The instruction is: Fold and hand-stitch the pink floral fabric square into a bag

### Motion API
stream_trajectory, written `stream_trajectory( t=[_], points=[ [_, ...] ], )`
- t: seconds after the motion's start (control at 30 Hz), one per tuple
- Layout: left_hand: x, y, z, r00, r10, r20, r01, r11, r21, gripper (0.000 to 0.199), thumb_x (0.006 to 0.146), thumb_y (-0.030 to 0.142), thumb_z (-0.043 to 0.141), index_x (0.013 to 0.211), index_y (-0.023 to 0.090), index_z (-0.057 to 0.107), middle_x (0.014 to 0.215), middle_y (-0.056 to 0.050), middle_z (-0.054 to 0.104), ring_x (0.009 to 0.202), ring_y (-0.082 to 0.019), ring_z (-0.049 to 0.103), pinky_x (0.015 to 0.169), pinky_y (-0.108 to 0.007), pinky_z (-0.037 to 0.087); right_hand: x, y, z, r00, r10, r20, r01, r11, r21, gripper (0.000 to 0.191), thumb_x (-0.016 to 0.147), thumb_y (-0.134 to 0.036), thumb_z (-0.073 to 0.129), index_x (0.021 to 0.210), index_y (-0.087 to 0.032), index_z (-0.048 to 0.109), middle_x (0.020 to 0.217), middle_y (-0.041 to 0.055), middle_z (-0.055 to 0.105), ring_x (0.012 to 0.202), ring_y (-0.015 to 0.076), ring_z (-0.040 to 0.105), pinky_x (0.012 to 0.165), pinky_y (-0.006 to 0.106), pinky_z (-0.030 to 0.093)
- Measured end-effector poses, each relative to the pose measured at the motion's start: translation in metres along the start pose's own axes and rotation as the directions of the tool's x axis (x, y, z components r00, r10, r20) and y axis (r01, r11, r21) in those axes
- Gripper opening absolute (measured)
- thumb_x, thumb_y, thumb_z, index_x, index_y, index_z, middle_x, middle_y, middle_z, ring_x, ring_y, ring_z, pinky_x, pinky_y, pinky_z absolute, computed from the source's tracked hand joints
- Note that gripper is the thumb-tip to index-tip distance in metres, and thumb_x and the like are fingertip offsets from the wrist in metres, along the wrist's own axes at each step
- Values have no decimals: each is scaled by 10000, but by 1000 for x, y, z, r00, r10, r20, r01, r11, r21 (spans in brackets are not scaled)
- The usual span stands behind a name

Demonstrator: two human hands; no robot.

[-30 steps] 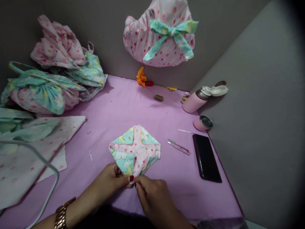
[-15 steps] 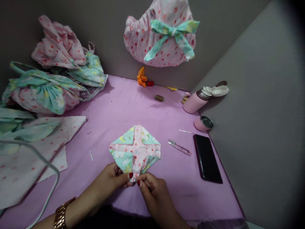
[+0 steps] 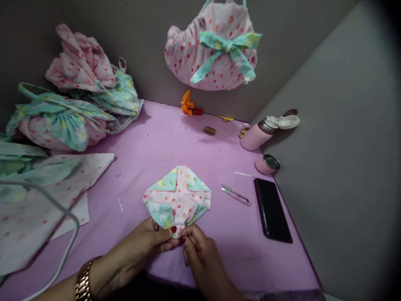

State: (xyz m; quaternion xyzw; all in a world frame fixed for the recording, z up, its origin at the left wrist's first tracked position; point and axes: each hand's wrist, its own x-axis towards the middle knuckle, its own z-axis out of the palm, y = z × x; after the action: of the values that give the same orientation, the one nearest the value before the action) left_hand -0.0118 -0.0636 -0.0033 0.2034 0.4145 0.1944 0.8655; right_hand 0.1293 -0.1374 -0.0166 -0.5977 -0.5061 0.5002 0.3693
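A small sewn fabric piece [image 3: 182,201] lies near the front of the table, with a pink dotted cross and mint floral corners. Its near tip is raised and pinched between the thumb and fingers of my left hand [image 3: 153,240], which has a gold watch at the wrist. Thumb and forefinger of my right hand [image 3: 199,251] are pressed together right beside that tip, touching it. Whatever they hold is too small or hidden to make out. To the right of the fabric lie thread snips [image 3: 236,195] with their blades apart.
A phone [image 3: 272,210], bottle cap [image 3: 267,164] and open pink bottle [image 3: 257,134] line the right side. A thread spool [image 3: 209,130] and red spool [image 3: 197,111] lie behind. Fabric bags [image 3: 62,121], cloth [image 3: 40,213] and a white cable [image 3: 67,246] occupy the left. A bow-tied bag [image 3: 216,62] hangs above.
The near part of the fabric piece has folded and narrowed a little at the pinched tip. My right hand has shifted slightly, and its fingers stay pinched. The view has tilted slightly.
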Motion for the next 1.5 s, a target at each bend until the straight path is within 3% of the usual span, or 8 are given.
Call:
stream_trajectory(
  t=[0.2, 0.37, 0.6, 0.73, 0.9, 1.2, 1.4, 1.5],
  points=[
    [2, -5, -2, 1000, 14, -6, -14, 1000, 25, 220, 658, 190, 747, 852, 113, 676, 726, -44, 672, 613, -84, 584, 595, -145, 474, 3, -2, 3, 999, 28, -27, -27, 999, 20, 113, 860, -186, 401, 767, -184, 465, 503, -59, 427, 419, 80, 364, 426, 176, 293],
    [3, -4, -1, 999, 31, -29, -29, 998, 55, 192, 639, 186, 758, 787, 96, 675, 643, -32, 651, 549, -72, 562, 518, -123, 444, 4, -4, -1, 997, -49, -56, 41, 989, -141, 118, 835, -163, 433, 770, -180, 530, 534, -32, 486, 478, 102, 455, 471, 187, 333],
    [4, -5, -4, 998, 56, -26, -54, 996, 77, 153, 651, 161, 740, 774, 105, 670, 631, -25, 647, 557, -76, 562, 527, -131, 441, 1, -4, -6, 993, -109, 38, 115, 965, -236, 149, 849, -137, 387, 846, -186, 528, 719, 27, 611, 613, 136, 556, 539, 205, 381],
    [3, -5, -4, 998, 60, -32, -56, 994, 98, 138, 651, 178, 738, 736, 100, 661, 604, -26, 638, 552, -79, 554, 519, -137, 426, 3, -4, -6, 994, -108, 21, 110, 977, -182, 149, 844, -128, 419, 831, -192, 552, 747, 20, 632, 661, 133, 582, 607, 210, 405],
    [3, -4, -3, 996, 84, -32, -78, 985, 154, 164, 664, 225, 726, 729, 97, 645, 578, -21, 629, 528, -84, 531, 513, -161, 408, 4, -7, -2, 997, -81, 7, 81, 986, -145, 100, 846, -135, 405, 827, -186, 489, 647, 1, 569, 585, 126, 536, 533, 206, 383],
    [5, -6, -6, 993, 110, 35, -115, 980, 160, 103, 715, 206, 671, 732, 111, 636, 603, -24, 623, 542, -84, 506, 513, -170, 370, 1, 4, -3, 995, 98, 15, -99, 965, 241, 200, 932, -313, 287, 1036, -188, 403, 745, 13, 558, 460, 79, 509, 436, 188, 384],
    [5, -4, -5, 994, 97, -54, -86, 979, 184, 147, 672, 207, 708, 774, 122, 648, 616, -22, 627, 532, -91, 519, 486, -174, 372, 2, -1, -13, 975, -119, -185, 110, 992, -61, 140, 875, -236, 429, 921, -194, 554, 858, 47, 562, 645, 135, 566, 582, 257, 448],
    [5, -3, -3, 995, 88, -51, -78, 980, 182, 140, 652, 178, 715, 762, 120, 651, 606, -22, 629, 526, -90, 523, 492, -177, 377, 6, -11, -11, 964, -210, -163, 182, 968, -174, 140, 842, -173, 473, 892, -195, 601, 815, 40, 564, 712, 156, 558, 630, 269, 437]
  ],
)
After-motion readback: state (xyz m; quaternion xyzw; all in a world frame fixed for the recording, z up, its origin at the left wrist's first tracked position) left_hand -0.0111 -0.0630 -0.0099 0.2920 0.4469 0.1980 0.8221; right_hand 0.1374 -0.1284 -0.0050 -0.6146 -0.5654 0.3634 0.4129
